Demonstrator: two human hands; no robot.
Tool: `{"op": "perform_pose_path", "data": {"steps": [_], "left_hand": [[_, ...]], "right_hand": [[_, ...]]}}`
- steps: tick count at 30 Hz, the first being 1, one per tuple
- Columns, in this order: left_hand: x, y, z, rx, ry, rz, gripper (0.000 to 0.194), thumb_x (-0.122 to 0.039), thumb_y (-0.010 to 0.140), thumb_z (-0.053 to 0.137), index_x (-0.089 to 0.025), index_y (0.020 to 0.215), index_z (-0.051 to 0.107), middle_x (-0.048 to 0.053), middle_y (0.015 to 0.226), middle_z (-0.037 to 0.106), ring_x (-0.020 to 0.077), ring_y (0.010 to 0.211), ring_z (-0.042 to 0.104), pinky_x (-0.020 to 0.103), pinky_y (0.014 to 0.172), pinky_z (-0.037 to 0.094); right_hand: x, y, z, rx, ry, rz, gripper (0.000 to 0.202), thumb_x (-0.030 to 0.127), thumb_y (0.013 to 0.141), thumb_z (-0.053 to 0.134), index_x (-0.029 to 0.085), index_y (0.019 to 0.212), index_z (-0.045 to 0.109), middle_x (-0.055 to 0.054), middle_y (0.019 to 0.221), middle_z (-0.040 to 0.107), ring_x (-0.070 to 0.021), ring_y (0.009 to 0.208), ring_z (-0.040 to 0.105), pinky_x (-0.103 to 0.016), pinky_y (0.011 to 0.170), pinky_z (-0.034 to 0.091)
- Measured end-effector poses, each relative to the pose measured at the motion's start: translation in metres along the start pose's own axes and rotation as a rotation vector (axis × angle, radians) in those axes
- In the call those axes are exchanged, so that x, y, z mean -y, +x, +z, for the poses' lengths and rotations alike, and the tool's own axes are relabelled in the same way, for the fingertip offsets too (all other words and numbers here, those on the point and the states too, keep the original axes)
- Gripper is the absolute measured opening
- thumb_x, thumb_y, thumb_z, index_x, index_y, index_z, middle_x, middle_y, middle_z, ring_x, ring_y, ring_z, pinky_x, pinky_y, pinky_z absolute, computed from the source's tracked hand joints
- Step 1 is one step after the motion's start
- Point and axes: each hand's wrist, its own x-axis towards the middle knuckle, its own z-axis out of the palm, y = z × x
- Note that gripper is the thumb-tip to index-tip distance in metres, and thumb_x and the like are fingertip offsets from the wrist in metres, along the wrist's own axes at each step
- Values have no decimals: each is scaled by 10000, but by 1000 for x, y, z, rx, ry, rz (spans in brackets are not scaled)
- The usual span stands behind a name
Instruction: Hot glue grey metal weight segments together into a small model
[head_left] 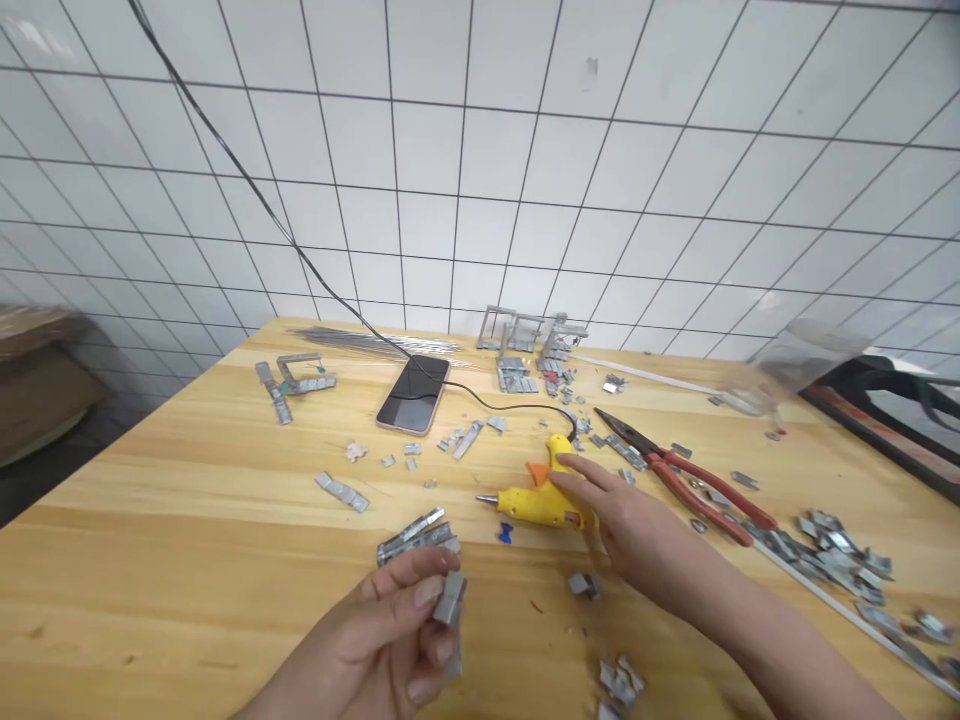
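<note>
In my left hand (397, 630), a small folded grey metal piece (450, 598) is pinched between thumb and fingers. Part of what that hand holds is hidden behind the fingers. Just beyond the fingertips lies a bundle of grey metal strips (416, 535). A yellow glue gun (532, 505) with an orange trigger (538, 473) lies on its side on the table, nozzle pointing left. My right hand (622, 510) reaches over its handle, fingers stretched out and touching it; the thumb is hidden. A tiny blue piece (505, 533) sits below the nozzle.
A phone (414, 395) lies behind, the gun's black cable (495, 405) crossing it. Red-handled pliers (690, 480) and metal scraps (840, 550) lie right. Small metal frames (517, 340) stand near the tiled wall (420, 200). A clear plastic container (795, 365) is tipped at far right.
</note>
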Motion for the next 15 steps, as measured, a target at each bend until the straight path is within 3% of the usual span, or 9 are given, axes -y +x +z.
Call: {"op": "perform_pose_path", "data": {"steps": [3,7,13,15], "left_hand": [[0,0,-1,6,-34,-9,235,-213,604,879,-159,788,745,-11,596,623,72,517,564,150,441,293],[3,3,-4,6,-76,18,233,-179,610,872,-130,795,739,-8,595,640,60,490,570,126,405,304],[1,7,-8,10,-97,35,238,-135,586,879,-106,785,752,8,605,674,69,500,611,122,425,413],[0,8,-8,-8,-106,60,258,-122,575,883,-98,797,755,18,623,689,71,506,623,119,434,437]], "right_hand": [[2,-1,-2,56,20,15,689,-66,684,345,185,1296,536,-179,1399,475,-267,1010,673,-404,753,577],[4,-2,-5,55,125,-48,660,-58,714,331,204,1286,528,-127,1318,532,-211,1038,651,-338,809,561],[-5,1,-1,-26,-139,-123,623,-52,657,427,164,1208,619,-128,1245,624,-322,1052,571,-512,842,497],[-6,3,1,-29,-159,-164,630,-61,662,426,151,1227,607,-122,1229,639,-325,1087,535,-512,860,472]]}}
